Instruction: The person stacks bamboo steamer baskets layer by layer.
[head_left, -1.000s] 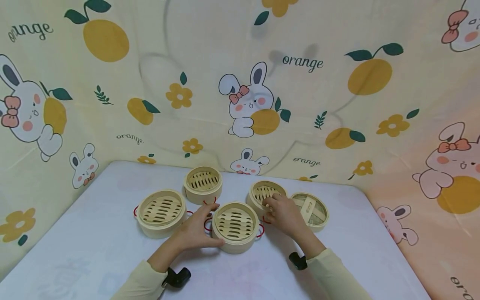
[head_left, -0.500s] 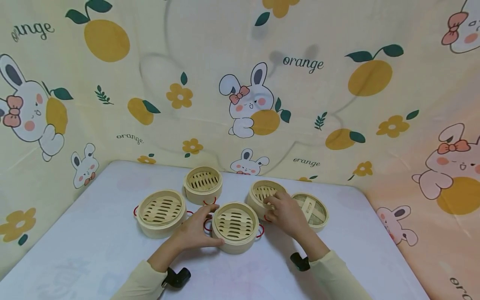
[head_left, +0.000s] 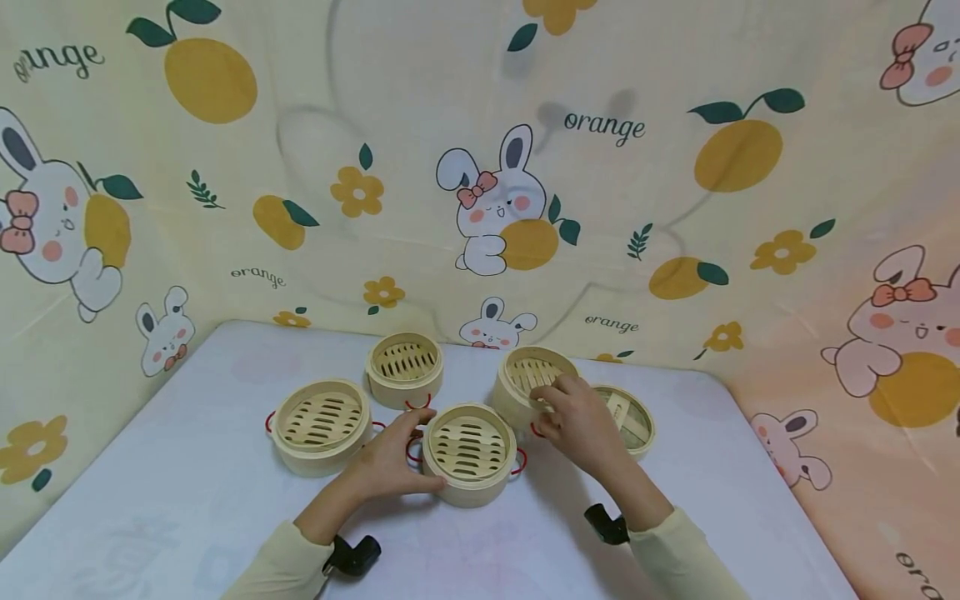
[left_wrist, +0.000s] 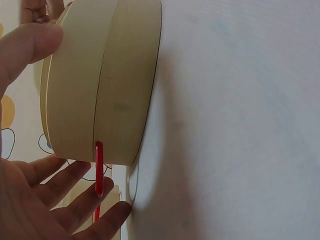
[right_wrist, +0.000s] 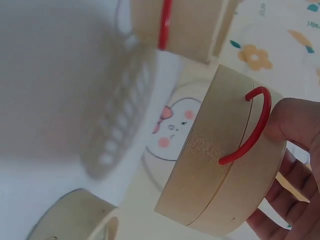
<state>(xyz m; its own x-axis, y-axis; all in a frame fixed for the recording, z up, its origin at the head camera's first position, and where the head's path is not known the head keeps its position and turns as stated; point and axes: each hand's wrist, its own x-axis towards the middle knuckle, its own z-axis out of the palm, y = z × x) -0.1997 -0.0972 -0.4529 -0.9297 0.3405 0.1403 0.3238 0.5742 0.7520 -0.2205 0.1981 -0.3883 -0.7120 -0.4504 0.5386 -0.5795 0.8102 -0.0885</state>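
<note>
In the head view my right hand (head_left: 577, 425) grips the near right side of a small bamboo steamer basket (head_left: 513, 404), its thumb by the rim. The right wrist view shows this basket (right_wrist: 205, 160) tilted and raised, its slatted shadow falling on the table; a red handle (right_wrist: 262, 120) loops from its wall. My left hand (head_left: 386, 467) spans the left side of the front middle steamer basket (head_left: 472, 496), which sits on the table. The left thumb presses its wall, and the other fingers spread beside a red handle (left_wrist: 99, 170).
Another steamer basket (head_left: 322, 462) stands left of my left hand, and one more basket (head_left: 405, 392) stands behind. A round bamboo lid (head_left: 637, 425) with a crossing strap lies at the right, partly behind my right hand. A printed cloth (head_left: 405, 108) hangs behind the white table (head_left: 187, 500).
My right hand has lifted the back right steamer basket, which now appears higher and larger in the head view. The left hand and the front middle basket have stayed put.
</note>
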